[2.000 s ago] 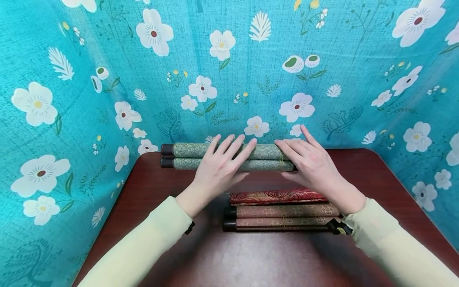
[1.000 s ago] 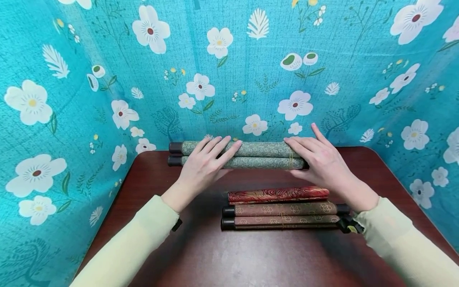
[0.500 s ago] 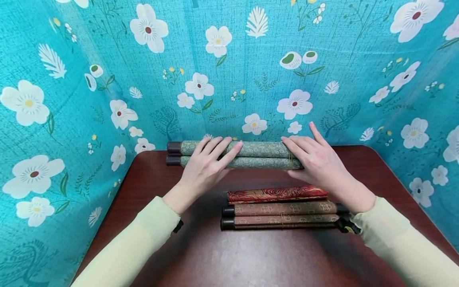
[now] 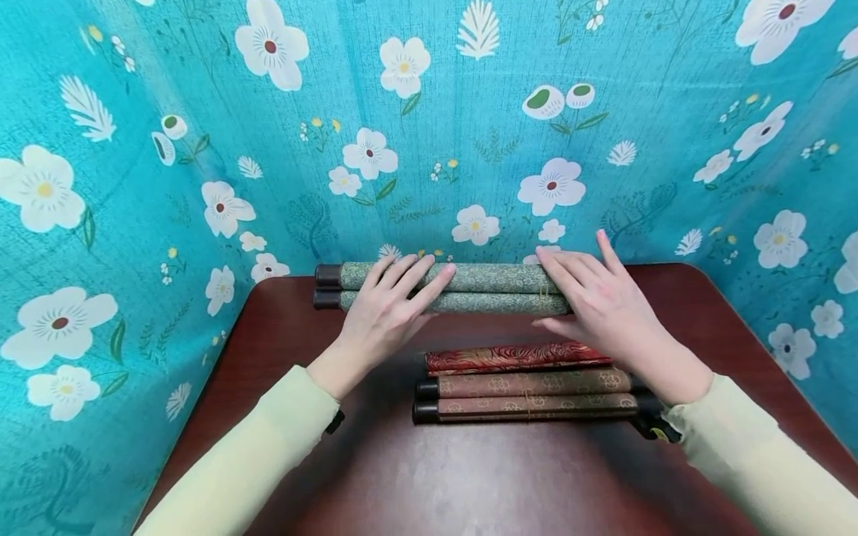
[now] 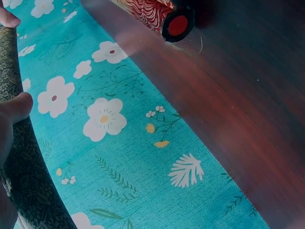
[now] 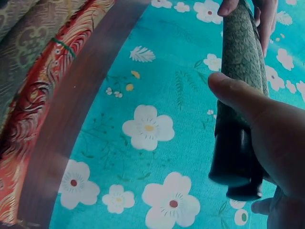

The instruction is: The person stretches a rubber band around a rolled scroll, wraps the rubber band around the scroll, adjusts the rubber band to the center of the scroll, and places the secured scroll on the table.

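Two green brocade hanging scrolls (image 4: pixel 496 277), rolled up with dark end knobs (image 4: pixel 328 275), are side by side over the table's far edge. My left hand (image 4: pixel 385 309) grips both left of the middle, fingers over the top and thumb below. With my right hand (image 4: pixel 603 305) I hold their right end, which it hides in the head view; one finger sticks up. In the right wrist view the thumb (image 6: pixel 233 93) presses along the green cloth just above the black knobs (image 6: pixel 233 157). A thin yellowish cord is tied near that end.
Nearer me on the dark red table (image 4: pixel 469 476) lie a red-and-gold patterned scroll (image 4: pixel 509 358) and two brown scrolls (image 4: pixel 523 383) with black knobs, parallel to each other. Blue flowered cloth (image 4: pixel 429 149) hangs behind and at both sides. Black wrist straps show at both cuffs.
Since two seconds ago the green scrolls have moved slightly right, and my left hand has slid toward their left end. Over the last half second the right hand has shifted a little right.
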Demonstrator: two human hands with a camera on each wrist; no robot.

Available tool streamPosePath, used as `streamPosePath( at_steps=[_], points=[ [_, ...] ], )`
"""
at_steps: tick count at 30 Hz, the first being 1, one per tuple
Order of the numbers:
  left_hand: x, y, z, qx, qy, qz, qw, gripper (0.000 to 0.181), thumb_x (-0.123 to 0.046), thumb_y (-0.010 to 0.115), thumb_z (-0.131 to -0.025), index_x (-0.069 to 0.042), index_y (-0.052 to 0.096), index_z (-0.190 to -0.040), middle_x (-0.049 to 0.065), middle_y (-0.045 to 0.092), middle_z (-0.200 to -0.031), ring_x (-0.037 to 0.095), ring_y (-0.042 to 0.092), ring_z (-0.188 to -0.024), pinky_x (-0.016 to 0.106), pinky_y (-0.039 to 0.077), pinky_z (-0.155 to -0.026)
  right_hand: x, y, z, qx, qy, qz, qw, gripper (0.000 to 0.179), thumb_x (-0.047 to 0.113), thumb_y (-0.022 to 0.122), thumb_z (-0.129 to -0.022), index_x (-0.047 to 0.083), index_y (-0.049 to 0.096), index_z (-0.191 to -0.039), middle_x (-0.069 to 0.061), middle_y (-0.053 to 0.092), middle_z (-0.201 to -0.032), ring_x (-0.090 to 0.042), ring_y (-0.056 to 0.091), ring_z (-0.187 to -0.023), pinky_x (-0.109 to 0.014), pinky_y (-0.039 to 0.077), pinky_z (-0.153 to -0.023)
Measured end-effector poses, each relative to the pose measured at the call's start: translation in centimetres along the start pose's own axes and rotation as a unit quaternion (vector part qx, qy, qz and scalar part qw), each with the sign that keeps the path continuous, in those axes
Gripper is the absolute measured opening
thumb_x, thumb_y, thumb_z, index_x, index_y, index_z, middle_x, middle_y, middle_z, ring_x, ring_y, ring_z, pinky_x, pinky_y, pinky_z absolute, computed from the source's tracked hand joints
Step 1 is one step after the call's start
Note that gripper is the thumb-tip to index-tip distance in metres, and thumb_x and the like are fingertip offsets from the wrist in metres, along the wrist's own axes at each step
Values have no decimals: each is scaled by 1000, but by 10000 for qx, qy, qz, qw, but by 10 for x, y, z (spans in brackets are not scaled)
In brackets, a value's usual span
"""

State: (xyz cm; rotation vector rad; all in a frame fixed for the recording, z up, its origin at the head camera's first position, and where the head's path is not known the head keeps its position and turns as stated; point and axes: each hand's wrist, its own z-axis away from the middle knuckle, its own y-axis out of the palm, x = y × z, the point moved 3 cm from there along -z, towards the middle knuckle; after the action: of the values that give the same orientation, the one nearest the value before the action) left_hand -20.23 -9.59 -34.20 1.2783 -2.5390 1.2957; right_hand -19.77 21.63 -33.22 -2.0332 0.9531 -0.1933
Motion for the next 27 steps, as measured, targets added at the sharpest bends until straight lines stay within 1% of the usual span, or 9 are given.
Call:
streamPosePath(
  at_steps=[2, 4, 7, 9, 13, 19, 22, 24, 27],
  points=[
    [-1, 1, 0, 42, 8, 4, 10000, 86, -33, 96, -81, -16, 56, -155, 16, 65, -144, 36, 63, -129, 56, 48, -112, -2, -1, 4, 78, 182, -8, 9998, 115, 34, 104, -62, -4, 48, -156, -27, 67, -135, -47, 63, -121, -67, 17, -127],
    [-3, 2, 0, 61, 10, -3, 10000, 85, -33, 96, -81, -16, 57, -155, 15, 65, -144, 35, 63, -129, 56, 48, -112, -4, 0, 6, 164, 281, -27, 9995, 111, 32, 103, -62, -5, 51, -153, -27, 67, -132, -48, 63, -120, -67, 18, -127],
    [-5, 4, 0, 61, -1, 13, 10000, 84, -33, 97, -80, -16, 59, -153, 15, 66, -143, 36, 64, -128, 57, 48, -112, -4, 4, 7, 225, 296, -116, 9992, 103, 28, 102, -61, -6, 56, -146, -26, 68, -127, -47, 63, -117, -67, 18, -127],
    [-8, 5, -1, 79, 11, 14, 10000, 84, -33, 97, -80, -16, 59, -153, 15, 66, -142, 36, 64, -127, 57, 48, -112, -3, 7, 6, 218, 215, -135, 9994, 102, 28, 102, -60, -7, 57, -144, -26, 68, -127, -46, 64, -116, -68, 20, -126],
    [-12, 7, -3, 176, 44, 11, 9998, 84, -35, 95, -82, -17, 57, -154, 15, 65, -143, 36, 63, -128, 58, 47, -112, 1, 11, 4, 182, 47, -130, 9997, 107, 30, 105, -57, -6, 57, -146, -26, 69, -125, -46, 65, -116, -69, 21, -126],
    [-13, 9, -2, 189, -64, 180, 9996, 87, -33, 99, -78, -17, 59, -153, 15, 66, -143, 36, 64, -128, 59, 48, -112, 5, 13, 3, 143, -42, -100, 9998, 110, 32, 106, -57, -6, 57, -147, -26, 70, -123, -46, 66, -113, -68, 22, -126],
    [-13, 10, -1, 182, -71, 233, 9995, 88, -34, 99, -77, -16, 58, -153, 15, 66, -143, 36, 64, -127, 58, 49, -111, 5, 13, 5, 165, 6, -104, 9998, 113, 35, 105, -59, -4, 53, -152, -25, 70, -126, -45, 66, -115, -69, 21, -126],
    [-12, 11, 0, 177, -74, 233, 9995, 88, -35, 99, -78, -16, 59, -153, 15, 67, -142, 35, 65, -126, 58, 50, -109, 4, 12, 7, 254, 68, -81, 9996, 117, 39, 104, -62, -1, 49, -157, -25, 69, -131, -45, 64, -120, -70, 19, -125],
    [-12, 11, 2, 203, -68, 183, 9996, 87, -36, 98, -78, -16, 58, -153, 14, 67, -141, 34, 65, -125, 56, 51, -106, 1, 11, 12, 388, 261, -44, 9989, 117, 42, 103, -64, 1, 47, -158, -24, 67, -135, -44, 62, -124, -71, 17, -125]
  ],
)
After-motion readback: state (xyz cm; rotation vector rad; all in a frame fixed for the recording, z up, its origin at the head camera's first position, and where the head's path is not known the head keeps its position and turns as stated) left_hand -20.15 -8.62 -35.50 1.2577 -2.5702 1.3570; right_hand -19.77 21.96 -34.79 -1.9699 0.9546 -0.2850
